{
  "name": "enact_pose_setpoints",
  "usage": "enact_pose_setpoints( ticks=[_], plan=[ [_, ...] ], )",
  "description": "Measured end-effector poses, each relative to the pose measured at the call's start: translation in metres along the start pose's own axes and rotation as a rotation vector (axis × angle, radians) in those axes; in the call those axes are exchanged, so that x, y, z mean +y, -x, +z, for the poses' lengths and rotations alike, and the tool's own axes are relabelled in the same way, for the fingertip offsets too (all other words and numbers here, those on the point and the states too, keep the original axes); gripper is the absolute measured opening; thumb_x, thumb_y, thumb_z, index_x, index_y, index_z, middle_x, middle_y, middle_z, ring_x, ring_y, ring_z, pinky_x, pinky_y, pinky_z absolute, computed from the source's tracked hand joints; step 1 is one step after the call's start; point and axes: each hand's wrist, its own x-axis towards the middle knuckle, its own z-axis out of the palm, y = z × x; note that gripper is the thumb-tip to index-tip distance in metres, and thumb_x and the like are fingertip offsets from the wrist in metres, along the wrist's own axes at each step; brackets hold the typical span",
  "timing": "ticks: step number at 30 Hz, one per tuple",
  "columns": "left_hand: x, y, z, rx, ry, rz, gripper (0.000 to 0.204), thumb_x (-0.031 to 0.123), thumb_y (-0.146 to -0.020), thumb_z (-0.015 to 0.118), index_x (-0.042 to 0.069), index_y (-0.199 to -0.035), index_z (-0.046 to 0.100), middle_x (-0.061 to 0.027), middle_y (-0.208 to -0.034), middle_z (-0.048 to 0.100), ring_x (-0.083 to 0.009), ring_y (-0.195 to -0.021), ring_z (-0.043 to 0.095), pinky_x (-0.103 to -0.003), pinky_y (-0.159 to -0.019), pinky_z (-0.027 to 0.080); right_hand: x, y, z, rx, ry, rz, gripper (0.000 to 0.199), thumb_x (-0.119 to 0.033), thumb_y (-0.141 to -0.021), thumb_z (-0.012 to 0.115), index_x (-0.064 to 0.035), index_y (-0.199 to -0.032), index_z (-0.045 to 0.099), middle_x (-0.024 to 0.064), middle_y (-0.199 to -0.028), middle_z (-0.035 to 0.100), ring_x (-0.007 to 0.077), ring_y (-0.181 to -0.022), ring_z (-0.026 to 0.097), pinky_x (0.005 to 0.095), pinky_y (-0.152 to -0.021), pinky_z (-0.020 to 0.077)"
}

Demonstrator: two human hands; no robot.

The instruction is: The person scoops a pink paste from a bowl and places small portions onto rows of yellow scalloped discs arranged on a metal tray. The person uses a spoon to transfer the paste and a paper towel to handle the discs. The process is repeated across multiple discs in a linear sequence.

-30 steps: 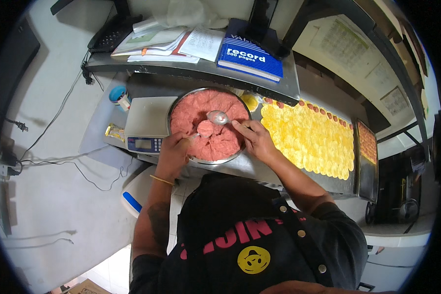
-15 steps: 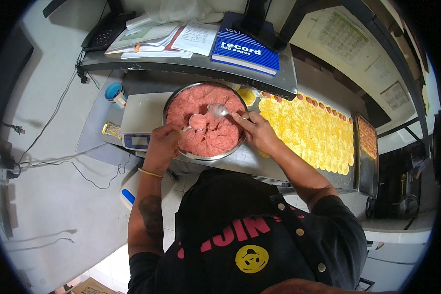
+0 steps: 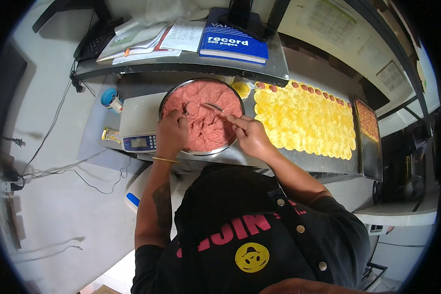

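A round metal bowl is heaped with pink ground meat. Over its left side, my left hand is closed round a spoon, whose handle the fingers mostly hide; its head is down at the meat. My right hand, at the bowl's right rim, grips the handle of a metal spoon, with the spoon's head tilted over the middle of the meat. To the right lie overlapping rows of thin yellow rounds. Small portions of meat sit along their far row.
Under the bowl's left side is a white scale. A blue cup and a yellow packet are left of it. A low shelf overhangs the far side, bearing papers and a blue book. A filled tray stands far right.
My left hand has moved up over the bowl, and its spoon's rounded scoop of meat no longer shows plainly. The right spoon's head has shifted slightly left and tilted. The whole view has shifted a little.
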Motion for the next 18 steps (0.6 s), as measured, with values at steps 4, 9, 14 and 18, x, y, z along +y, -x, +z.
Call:
enact_pose_setpoints(
  ticks=[4, 9, 14, 18],
  plan=[
    [0.014, 0.007, -0.007, -0.014, -0.001, -0.001, 0.017, 0.015, -0.093, 0.057, 0.002, -0.083, 0.064, -0.0264, -0.081, 0.068, -0.0489, -0.077, 0.068, -0.057, -0.068, 0.053, -0.013, -0.006, -0.001, -0.021, 0.048, -0.042, 0.035, 0.003, -0.091, 0.061, 0.0004, -0.123, 0.075, 0.0252, -0.097, 0.071, 0.0432, -0.088, 0.07, 0.0453, -0.08, 0.0568],
    [0.011, 0.011, -0.015, -0.055, -0.043, 0.025, 0.017, 0.017, -0.095, 0.057, 0.005, -0.086, 0.065, -0.0258, -0.079, 0.067, -0.0494, -0.075, 0.067, -0.055, -0.067, 0.053, -0.023, -0.004, 0.01, -0.002, 0.089, -0.102, 0.035, 0.005, -0.091, 0.063, 0.0012, -0.123, 0.075, 0.0236, -0.092, 0.071, 0.0401, -0.083, 0.07, 0.0431, -0.076, 0.0561],
    [0.026, 0.012, -0.029, -0.128, -0.102, 0.056, 0.016, 0.018, -0.096, 0.059, 0.004, -0.089, 0.064, -0.0264, -0.078, 0.068, -0.0492, -0.074, 0.068, -0.058, -0.067, 0.054, -0.043, 0.001, 0.01, -0.031, 0.166, -0.048, 0.036, 0.0, -0.089, 0.062, -0.0021, -0.122, 0.076, 0.0244, -0.097, 0.071, 0.0433, -0.088, 0.07, 0.0465, -0.079, 0.0568],
    [0.03, 0.022, -0.035, -0.216, -0.184, 0.091, 0.016, 0.018, -0.097, 0.058, 0.004, -0.09, 0.061, -0.0278, -0.082, 0.068, -0.0501, -0.078, 0.069, -0.057, -0.067, 0.054, -0.062, -0.001, 0.013, -0.158, 0.438, 0.019, 0.037, -0.005, -0.089, 0.061, -0.0059, -0.122, 0.077, 0.0239, -0.097, 0.073, 0.0447, -0.09, 0.07, 0.0478, -0.081, 0.0574]
  ],
)
